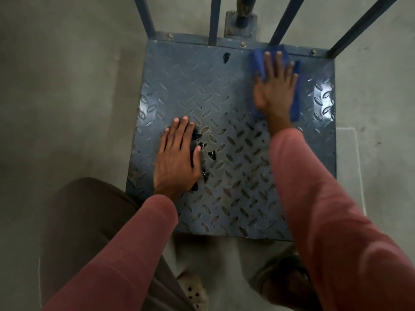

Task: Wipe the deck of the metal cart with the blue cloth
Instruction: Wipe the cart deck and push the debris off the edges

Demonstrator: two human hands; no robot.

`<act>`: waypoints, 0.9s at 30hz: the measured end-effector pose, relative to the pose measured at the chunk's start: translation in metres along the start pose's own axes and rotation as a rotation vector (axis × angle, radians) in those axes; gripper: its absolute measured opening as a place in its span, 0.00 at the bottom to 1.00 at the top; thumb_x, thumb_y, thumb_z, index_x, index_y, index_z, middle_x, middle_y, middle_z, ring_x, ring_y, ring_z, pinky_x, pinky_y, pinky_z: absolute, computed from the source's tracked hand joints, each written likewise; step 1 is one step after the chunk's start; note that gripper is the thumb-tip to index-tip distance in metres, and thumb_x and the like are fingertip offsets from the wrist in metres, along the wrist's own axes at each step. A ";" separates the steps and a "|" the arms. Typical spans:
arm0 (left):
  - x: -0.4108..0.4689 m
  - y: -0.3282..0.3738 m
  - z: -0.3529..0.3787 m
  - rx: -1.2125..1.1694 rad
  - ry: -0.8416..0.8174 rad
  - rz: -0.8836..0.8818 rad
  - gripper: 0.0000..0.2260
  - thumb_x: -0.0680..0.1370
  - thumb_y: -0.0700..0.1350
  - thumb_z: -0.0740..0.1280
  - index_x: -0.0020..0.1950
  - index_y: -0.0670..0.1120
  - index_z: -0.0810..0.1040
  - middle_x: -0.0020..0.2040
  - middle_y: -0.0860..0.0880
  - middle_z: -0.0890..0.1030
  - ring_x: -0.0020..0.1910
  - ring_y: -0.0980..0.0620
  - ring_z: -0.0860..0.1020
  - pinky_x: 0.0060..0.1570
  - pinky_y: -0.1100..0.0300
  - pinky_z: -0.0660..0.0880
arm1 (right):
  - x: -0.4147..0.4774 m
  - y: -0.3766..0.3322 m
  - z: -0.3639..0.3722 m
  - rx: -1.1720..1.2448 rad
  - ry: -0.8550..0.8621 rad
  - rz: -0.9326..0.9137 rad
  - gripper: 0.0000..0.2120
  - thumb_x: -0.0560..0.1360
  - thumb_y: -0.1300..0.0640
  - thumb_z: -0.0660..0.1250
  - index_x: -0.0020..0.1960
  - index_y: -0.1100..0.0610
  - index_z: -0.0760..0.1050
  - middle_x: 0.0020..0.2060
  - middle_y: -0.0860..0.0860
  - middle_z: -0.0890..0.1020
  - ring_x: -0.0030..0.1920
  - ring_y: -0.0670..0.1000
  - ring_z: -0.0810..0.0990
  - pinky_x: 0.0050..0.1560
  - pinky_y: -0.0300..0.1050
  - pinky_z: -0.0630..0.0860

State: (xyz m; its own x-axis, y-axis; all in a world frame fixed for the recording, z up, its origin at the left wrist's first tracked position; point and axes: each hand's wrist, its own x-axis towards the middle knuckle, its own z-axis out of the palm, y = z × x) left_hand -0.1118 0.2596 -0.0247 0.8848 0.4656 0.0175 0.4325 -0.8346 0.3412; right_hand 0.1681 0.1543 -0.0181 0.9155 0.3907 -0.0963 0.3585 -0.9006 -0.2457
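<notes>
Cloth, look: the folded deep-blue cloth point(296, 104) is showing as a soft, matte pad. It is mostly covered by the hand, with blue peeking out past the fingertips and down the hand's right side.
Cloth, place: it is lying flat on the grey-blue diamond-plate deck of the metal cart point(224, 90), in the upper right of the frame. Its far end is touching the bolted rim strip point(243, 44).
Cloth, axis: the long axis is running top to bottom in the frame, leaning slightly right at the lower end. The far end is pointing at the dark blue upright bars point(215, 19).
Right hand: the right hand point(275, 86) is pressing palm-down on the cloth, fingers straight and slightly spread, fingertips pointing toward the top of the frame.
Left hand: the left hand point(177, 153) is resting flat on the deck at centre left, fingers straight and close together, thumb angling out to the right, gripping nothing.
Deck surface: the raised oval tread is glinting at the right edge. Small black shards point(211, 154) are lying just beside the left thumb, and one more point(225, 57) is sitting near the far rim.
Surroundings: the cart is standing on a grey concrete floor point(56, 86). Dusty-red sleeves point(325, 198) are covering both forearms.
</notes>
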 end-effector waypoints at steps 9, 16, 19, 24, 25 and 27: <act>0.000 -0.002 0.000 -0.034 0.023 0.014 0.26 0.85 0.52 0.55 0.83 0.43 0.61 0.84 0.46 0.60 0.85 0.49 0.52 0.81 0.44 0.55 | -0.007 -0.067 0.018 0.009 -0.093 -0.410 0.28 0.84 0.43 0.52 0.82 0.47 0.54 0.82 0.49 0.56 0.81 0.59 0.51 0.80 0.58 0.50; 0.000 -0.001 0.001 -0.010 0.008 0.000 0.27 0.86 0.52 0.56 0.83 0.43 0.60 0.84 0.46 0.58 0.85 0.49 0.51 0.82 0.44 0.54 | 0.003 0.043 -0.008 0.019 0.077 -0.024 0.29 0.82 0.40 0.50 0.81 0.46 0.58 0.80 0.50 0.60 0.81 0.60 0.54 0.80 0.61 0.50; 0.001 -0.002 0.002 0.006 0.006 0.000 0.27 0.86 0.52 0.56 0.83 0.43 0.59 0.84 0.45 0.58 0.85 0.48 0.51 0.82 0.44 0.54 | 0.012 0.025 -0.006 0.046 0.082 0.060 0.28 0.81 0.41 0.53 0.80 0.47 0.60 0.80 0.51 0.62 0.80 0.62 0.54 0.79 0.63 0.49; 0.000 0.000 0.003 -0.003 0.033 0.008 0.27 0.85 0.51 0.58 0.83 0.42 0.60 0.84 0.45 0.59 0.85 0.48 0.52 0.81 0.44 0.55 | 0.009 -0.057 0.012 -0.013 0.007 -0.063 0.29 0.80 0.48 0.55 0.81 0.50 0.58 0.80 0.53 0.61 0.80 0.63 0.54 0.79 0.62 0.51; 0.000 0.000 0.003 -0.003 0.036 0.008 0.27 0.85 0.50 0.58 0.83 0.42 0.61 0.84 0.45 0.59 0.85 0.48 0.52 0.81 0.44 0.55 | 0.007 -0.073 0.014 -0.018 -0.004 -0.107 0.30 0.79 0.48 0.56 0.81 0.50 0.58 0.80 0.53 0.61 0.80 0.64 0.54 0.79 0.62 0.51; 0.001 -0.001 0.003 -0.009 0.035 0.007 0.27 0.85 0.51 0.57 0.82 0.42 0.62 0.84 0.44 0.60 0.84 0.47 0.53 0.81 0.43 0.55 | 0.004 -0.094 0.018 -0.009 -0.014 -0.187 0.31 0.78 0.48 0.57 0.81 0.49 0.59 0.80 0.52 0.62 0.80 0.63 0.56 0.79 0.60 0.52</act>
State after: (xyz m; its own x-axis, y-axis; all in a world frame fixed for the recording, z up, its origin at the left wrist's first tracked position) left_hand -0.1108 0.2598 -0.0279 0.8810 0.4701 0.0529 0.4247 -0.8351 0.3496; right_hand 0.1353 0.2435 -0.0124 0.8304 0.5536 -0.0631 0.5235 -0.8139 -0.2519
